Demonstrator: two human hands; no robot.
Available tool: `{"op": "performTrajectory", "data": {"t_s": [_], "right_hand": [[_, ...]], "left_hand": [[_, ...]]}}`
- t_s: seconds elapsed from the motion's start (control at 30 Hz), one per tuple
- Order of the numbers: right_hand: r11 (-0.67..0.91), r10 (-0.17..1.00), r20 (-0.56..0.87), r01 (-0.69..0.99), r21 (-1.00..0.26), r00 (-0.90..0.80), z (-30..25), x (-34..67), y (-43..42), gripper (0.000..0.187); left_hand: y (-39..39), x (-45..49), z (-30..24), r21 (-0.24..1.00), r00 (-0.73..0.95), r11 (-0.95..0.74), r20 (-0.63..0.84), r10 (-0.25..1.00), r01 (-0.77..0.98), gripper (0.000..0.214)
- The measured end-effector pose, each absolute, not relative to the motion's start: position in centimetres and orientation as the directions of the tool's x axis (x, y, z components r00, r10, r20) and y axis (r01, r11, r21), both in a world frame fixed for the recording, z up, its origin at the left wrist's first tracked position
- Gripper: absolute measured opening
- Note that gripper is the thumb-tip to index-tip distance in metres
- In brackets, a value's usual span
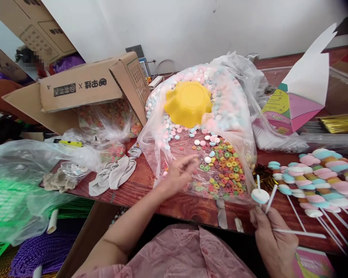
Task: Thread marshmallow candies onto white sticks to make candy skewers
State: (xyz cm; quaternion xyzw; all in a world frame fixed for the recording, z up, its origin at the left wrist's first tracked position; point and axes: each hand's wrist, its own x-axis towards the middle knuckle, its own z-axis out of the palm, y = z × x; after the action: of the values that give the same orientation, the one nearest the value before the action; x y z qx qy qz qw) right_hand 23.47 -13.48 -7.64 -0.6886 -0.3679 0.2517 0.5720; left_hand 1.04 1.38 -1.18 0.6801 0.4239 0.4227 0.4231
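My left hand (181, 173) hovers over the near left part of a clear plastic sheet or bag. Its fingers are stretched out, slightly blurred, with nothing visible in them. To their right lie loose coloured ring candies (224, 168), with a few pink, white and blue marshmallows (208, 159) among them. At the table's front edge my right hand (274, 239) is closed around several white sticks (300, 233). One stick carries a white and pale blue marshmallow (260, 196) just above my thumb, its tip poking out on top.
Behind, a yellow scalloped bowl (188, 103) sits upside down on a big bag of marshmallows (229, 100). Finished marshmallow skewers (319, 175) are piled at right. An open cardboard box (84, 87), grey gloves (113, 175) and a green basket (8, 204) are at left.
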Motion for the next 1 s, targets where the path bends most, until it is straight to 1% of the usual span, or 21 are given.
{"op": "performTrajectory", "data": {"t_s": [0.07,0.1,0.17,0.27,0.33,0.4,0.47,0.6,0.67,0.73,0.8,0.9,1.0], "right_hand": [[-0.095,0.783,0.09,0.262,-0.96,0.616,-8.3,24.5,-13.7,0.036],[-0.113,0.784,0.089,0.282,-0.953,0.615,-8.5,24.7,-13.8,0.039],[-0.174,0.784,0.09,0.357,-0.918,0.614,-8.7,24.8,-13.9,0.045],[-0.279,0.767,0.116,0.49,-0.826,0.631,-8.6,24.4,-13.8,0.056],[-0.298,0.761,0.145,0.539,-0.788,0.633,-8.4,24.2,-13.7,0.061],[-0.284,0.764,0.183,0.577,-0.766,0.619,-8.3,24.1,-13.6,0.064],[-0.257,0.767,0.228,0.612,-0.748,0.6,-8.2,24.1,-13.5,0.065],[-0.204,0.787,0.286,0.669,-0.715,0.546,-8.4,24.2,-13.5,0.063],[-0.178,0.792,0.317,0.694,-0.698,0.522,-8.5,24.2,-13.4,0.061],[-0.147,0.791,0.352,0.713,-0.685,0.501,-8.4,24.2,-13.3,0.06],[-0.118,0.799,0.369,0.725,-0.679,0.475,-8.3,24.1,-13.2,0.058],[-0.1,0.81,0.37,0.728,-0.678,0.455,-8.0,24.0,-13.1,0.056],[-0.103,0.798,0.377,0.723,-0.684,0.471,-7.8,23.8,-13.2,0.054]], "left_hand": [[5.0,-0.6,-0.4,0.873,0.243,-0.313,0.233,0.942,0.375,0.022],[6.6,-1.1,0.0,0.836,0.222,-0.311,0.232,0.947,0.452,0.02],[8.9,-1.4,0.4,0.768,0.258,-0.303,0.184,0.948,0.564,0.019],[10.5,0.2,0.1,0.659,0.426,-0.387,0.11,0.898,0.645,0.022],[10.8,1.6,-0.6,0.524,0.509,-0.47,0.078,0.857,0.71,0.023],[10.9,2.7,-1.4,0.385,0.527,-0.504,0.051,0.848,0.773,0.02],[10.8,3.2,-1.9,0.32,0.527,-0.509,0.032,0.849,0.799,0.018],[10.0,2.7,-2.5,0.309,0.574,-0.568,0.08,0.815,0.763,0.018],[10.1,2.3,-2.5,0.333,0.578,-0.583,0.125,0.806,0.741,0.018],[10.8,2.2,-2.5,0.367,0.544,-0.558,0.152,0.825,0.744,0.018],[12.1,2.5,-2.4,0.385,0.514,-0.527,0.145,0.845,0.758,0.016],[13.9,3.2,-2.6,0.382,0.544,-0.536,0.099,0.833,0.752,0.012],[14.1,3.7,-2.9,0.355,0.564,-0.556,0.093,0.821,0.751,0.014]]}}
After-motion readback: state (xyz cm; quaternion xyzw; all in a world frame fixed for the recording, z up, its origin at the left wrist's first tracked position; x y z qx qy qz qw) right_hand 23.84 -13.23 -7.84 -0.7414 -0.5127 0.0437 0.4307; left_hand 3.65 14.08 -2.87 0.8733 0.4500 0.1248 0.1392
